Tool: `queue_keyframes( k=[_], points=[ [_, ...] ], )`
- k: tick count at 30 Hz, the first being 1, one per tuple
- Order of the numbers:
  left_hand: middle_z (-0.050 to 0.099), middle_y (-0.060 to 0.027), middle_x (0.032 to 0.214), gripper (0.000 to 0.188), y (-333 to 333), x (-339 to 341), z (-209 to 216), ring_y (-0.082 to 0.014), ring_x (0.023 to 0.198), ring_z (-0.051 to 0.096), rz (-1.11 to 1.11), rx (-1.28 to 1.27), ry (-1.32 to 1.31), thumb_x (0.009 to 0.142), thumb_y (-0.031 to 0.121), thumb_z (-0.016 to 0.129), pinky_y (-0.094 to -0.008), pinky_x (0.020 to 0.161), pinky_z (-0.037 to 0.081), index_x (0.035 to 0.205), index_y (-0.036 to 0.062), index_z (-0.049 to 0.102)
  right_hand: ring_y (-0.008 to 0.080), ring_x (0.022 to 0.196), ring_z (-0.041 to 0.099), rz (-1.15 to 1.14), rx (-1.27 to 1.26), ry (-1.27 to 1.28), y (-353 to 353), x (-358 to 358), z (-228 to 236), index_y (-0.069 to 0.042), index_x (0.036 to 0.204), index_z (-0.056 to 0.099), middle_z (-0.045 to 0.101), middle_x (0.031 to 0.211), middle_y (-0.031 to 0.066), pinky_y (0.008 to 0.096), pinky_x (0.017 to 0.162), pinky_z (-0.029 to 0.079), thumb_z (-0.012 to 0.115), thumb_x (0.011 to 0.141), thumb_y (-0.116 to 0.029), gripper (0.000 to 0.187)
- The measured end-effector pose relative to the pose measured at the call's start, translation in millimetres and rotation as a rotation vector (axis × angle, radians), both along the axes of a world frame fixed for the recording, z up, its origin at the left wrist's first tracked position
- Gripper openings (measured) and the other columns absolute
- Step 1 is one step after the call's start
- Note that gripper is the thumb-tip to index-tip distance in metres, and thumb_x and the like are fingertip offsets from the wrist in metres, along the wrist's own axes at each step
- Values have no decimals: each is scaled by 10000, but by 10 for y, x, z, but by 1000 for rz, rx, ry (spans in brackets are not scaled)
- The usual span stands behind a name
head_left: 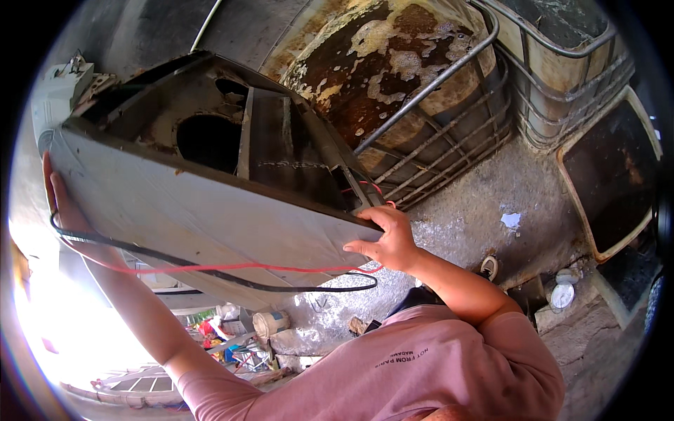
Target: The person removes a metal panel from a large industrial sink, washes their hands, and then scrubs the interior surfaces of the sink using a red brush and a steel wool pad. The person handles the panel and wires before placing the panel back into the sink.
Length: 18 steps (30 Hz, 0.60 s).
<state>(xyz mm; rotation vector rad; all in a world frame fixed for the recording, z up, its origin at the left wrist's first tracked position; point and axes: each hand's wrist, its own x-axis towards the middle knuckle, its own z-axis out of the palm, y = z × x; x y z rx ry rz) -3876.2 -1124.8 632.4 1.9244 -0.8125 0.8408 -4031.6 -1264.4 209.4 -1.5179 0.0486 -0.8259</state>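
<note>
A big grey sheet-metal housing [210, 217], open on its upper side, stretches from left to centre. Its dark inside has a round hole and a dividing plate. My left hand [64, 203] lies against the left end of the housing, fingers stretched straight along it. At its right end my right hand [388, 238] is closed over the rim, the thumb on the near side. A red wire [239, 266] and a black cable [281, 286] hang in loops along the near side, between my hands. What bears the housing from below is hidden.
Behind stands a caged tank [407, 63] of brown, foamy liquid, with a second caged tank [562, 77] to its right. A rectangular dark-filled container [611, 175] stands far right. A bucket [270, 323] and clutter sit lower left. A white scrap [511, 222] lies on the concrete floor.
</note>
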Motion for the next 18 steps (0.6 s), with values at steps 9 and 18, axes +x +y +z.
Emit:
queue_keyframes(
  k=[9,18],
  points=[
    [483,-42,1367,463,1903,522,-665,-208,1233,467,65,-366,136,993,363,435,-361,1044,384,1403,148,435,313,776,632,-59,-442,25,382,297,444,-36,889,644,658,821,120,391,688,493,858,585,-357,491],
    [550,-88,1258,465,3159,924,-880,-221,1135,529,-137,-310,93,971,381,507,-360,982,421,1349,109,478,303,673,617,-71,-567,50,894,459,470,-34,749,620,633,722,111,380,624,482,871,541,-393,485]
  ],
)
